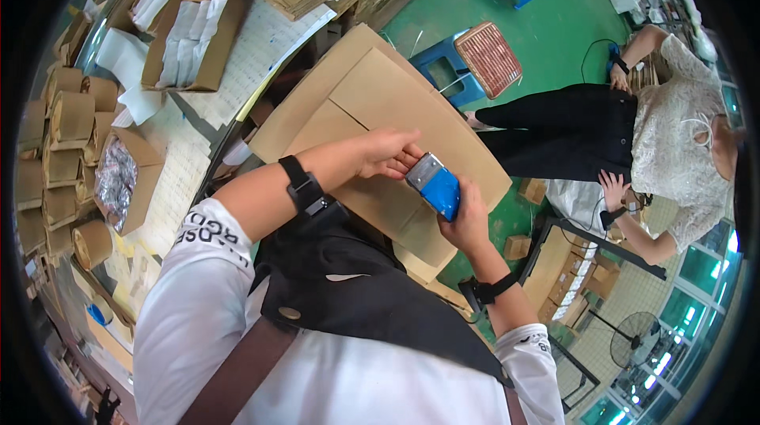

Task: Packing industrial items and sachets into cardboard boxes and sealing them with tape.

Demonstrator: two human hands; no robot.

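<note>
Within right hand (472, 218), blue-and-silver object (435, 186)

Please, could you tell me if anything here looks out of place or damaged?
The blue and silver rectangular object in the right hand shows no obvious damage. Slightly untidy: a loose, curving white sheet at left, beside an open brown cardboard box of neatly lined white bundles.

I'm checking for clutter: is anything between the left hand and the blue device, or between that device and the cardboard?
Nothing visible stands between the left hand and the blue device, whose silver end is close by. The right hand holds its blue end; nothing else shows between the device and the cardboard below.
</note>
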